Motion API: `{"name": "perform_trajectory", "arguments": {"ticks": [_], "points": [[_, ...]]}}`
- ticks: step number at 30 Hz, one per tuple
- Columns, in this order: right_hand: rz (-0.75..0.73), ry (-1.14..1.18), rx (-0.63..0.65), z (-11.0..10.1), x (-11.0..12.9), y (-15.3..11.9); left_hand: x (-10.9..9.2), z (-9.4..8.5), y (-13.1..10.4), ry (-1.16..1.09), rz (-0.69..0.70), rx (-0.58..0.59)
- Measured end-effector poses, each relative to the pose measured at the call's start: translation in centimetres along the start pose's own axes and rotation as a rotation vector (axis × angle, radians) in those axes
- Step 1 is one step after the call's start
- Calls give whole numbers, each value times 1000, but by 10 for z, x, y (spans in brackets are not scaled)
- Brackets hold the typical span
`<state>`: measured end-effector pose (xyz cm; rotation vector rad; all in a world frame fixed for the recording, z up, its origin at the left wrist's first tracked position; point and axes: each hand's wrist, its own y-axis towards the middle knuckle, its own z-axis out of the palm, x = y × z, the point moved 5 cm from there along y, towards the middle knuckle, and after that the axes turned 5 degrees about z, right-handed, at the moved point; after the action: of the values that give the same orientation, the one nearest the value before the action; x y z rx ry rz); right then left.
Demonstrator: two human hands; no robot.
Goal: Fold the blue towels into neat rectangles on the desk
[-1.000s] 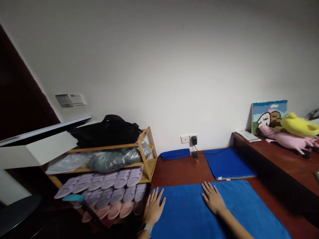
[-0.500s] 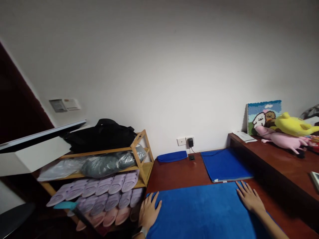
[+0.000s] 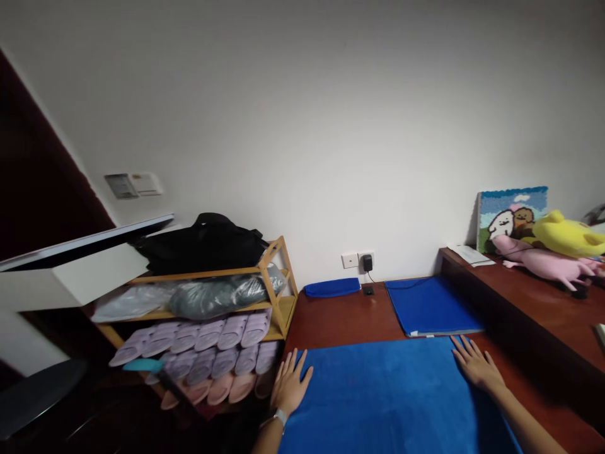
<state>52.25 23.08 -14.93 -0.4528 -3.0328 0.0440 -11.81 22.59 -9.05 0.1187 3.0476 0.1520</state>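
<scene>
A blue towel (image 3: 378, 397) lies spread flat over the near part of the reddish-brown desk (image 3: 347, 321). On its far left corner rests my left hand (image 3: 290, 383), fingers spread, with a watch on the wrist. My right hand (image 3: 478, 366) lies flat at the far right corner, its fingers apart. Neither hand grips anything. Just beyond the right hand is a folded blue towel (image 3: 432, 306) with a small white tag at its edge. A narrow rolled or folded blue cloth (image 3: 332, 287) sits against the wall. The near edge of the spread towel is out of view.
Left of the desk stands a wooden rack (image 3: 276, 293) with several purple slippers (image 3: 208, 334), plastic-wrapped goods (image 3: 212, 296) and a black bag (image 3: 208, 243). A black plug (image 3: 367, 262) is in the wall socket. Plush toys (image 3: 543, 261) lie on the raised ledge (image 3: 543, 309) at right.
The view has shifted slightly, so the scene sits a little higher and mostly further right. Both hands stay spread at the towel's far corners.
</scene>
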Motion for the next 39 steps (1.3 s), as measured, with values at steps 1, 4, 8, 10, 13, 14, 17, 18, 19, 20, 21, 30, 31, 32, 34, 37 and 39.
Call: {"name": "perform_trajectory", "arguments": {"ticks": [1,4,8,10,13,14,17,18,19,20,21,30,31,32,34,37,39], "points": [[-5,-17,-3,3,-1,1,0,-2,-1,-7,8,4],[-63,-57,-18,9,-6,5,-2,-8,-3,-26,21,8],[-87,-58,-8,2,-10,12,-4,-11,-4,-49,2,-15],[-52,-46,12,-6,-6,12,-4,-8,-4,-59,-1,-37],[15,-19,-30,-19,24,-3,-2,-2,-3,-74,-1,-76],[25,-5,-51,-22,42,-13,-2,0,-3,-76,0,-84],[-86,73,-74,-26,126,-53,-2,1,-3,-73,7,-87],[-171,110,-74,-27,162,-69,-2,0,-3,-74,7,-83],[-247,153,-66,-28,198,-85,-2,-1,-4,-76,5,-80],[-324,193,-48,-30,235,-100,-3,-2,-4,-78,2,-76],[-400,225,-14,-33,271,-115,-3,-3,-5,-82,-2,-72],[-680,297,176,-52,447,-150,0,2,-5,-85,4,-76],[-677,297,180,-50,450,-148,0,4,-5,-82,3,-80],[-677,298,181,-47,451,-146,1,5,-5,-82,3,-82],[-682,303,181,-41,449,-143,1,6,-5,-83,4,-79],[-676,313,177,-37,430,-138,2,5,-4,-82,4,-83],[-649,322,157,-36,403,-129,2,4,-3,-82,5,-83]]}}
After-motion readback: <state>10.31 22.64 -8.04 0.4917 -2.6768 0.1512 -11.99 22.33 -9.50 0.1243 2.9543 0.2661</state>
